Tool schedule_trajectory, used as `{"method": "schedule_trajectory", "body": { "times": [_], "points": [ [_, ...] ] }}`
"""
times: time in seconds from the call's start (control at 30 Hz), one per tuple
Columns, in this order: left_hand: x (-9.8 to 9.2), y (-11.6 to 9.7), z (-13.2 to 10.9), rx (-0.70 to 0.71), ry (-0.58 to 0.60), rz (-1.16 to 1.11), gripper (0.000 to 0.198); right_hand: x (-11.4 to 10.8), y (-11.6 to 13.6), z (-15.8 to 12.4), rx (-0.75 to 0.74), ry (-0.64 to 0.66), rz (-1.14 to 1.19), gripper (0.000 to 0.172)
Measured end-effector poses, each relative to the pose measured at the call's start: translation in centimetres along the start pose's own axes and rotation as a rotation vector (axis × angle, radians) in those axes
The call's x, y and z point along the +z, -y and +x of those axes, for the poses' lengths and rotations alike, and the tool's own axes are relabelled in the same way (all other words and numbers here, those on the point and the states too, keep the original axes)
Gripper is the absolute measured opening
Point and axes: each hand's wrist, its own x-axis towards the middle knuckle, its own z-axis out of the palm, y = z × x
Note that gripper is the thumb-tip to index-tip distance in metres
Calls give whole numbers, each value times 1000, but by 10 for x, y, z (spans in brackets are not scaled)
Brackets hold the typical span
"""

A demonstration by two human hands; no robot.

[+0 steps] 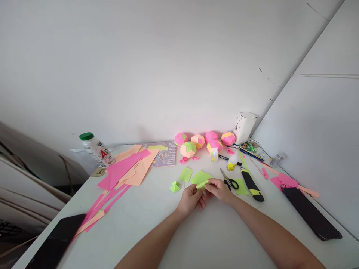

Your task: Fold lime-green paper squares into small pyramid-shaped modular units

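Between my two hands is a small folded piece of green paper (pixel 202 184). My left hand (pixel 190 197) pinches its left end, and my right hand (pixel 219 189) pinches the right end. Just beyond them lie green paper pieces (pixel 201 176) and a green square (pixel 186 174). A folded green paper shape (pixel 175 187) rests left of my left hand. Close to my right hand are black-handled scissors (pixel 230 182) with the blades apart, lying by another green square (pixel 241 187).
Several faceted paper balls (pixel 188 149) sit by the wall. Two glue bottles (pixel 232 162), a box cutter (pixel 251 184) and a black pouch (pixel 311 213) are on the right. Orange and pink sheets (pixel 123 168), a bottle (pixel 97 149) and a black tablet-like object (pixel 56 241) lie left.
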Motion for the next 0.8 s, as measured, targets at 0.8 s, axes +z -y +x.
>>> {"method": "schedule_trajectory", "body": {
  "times": [0.8],
  "points": [
    [-2, 3, 0, 14, 65, 15, 32, 3, 6, -3, 34, 99, 83, 9]
  ]
}}
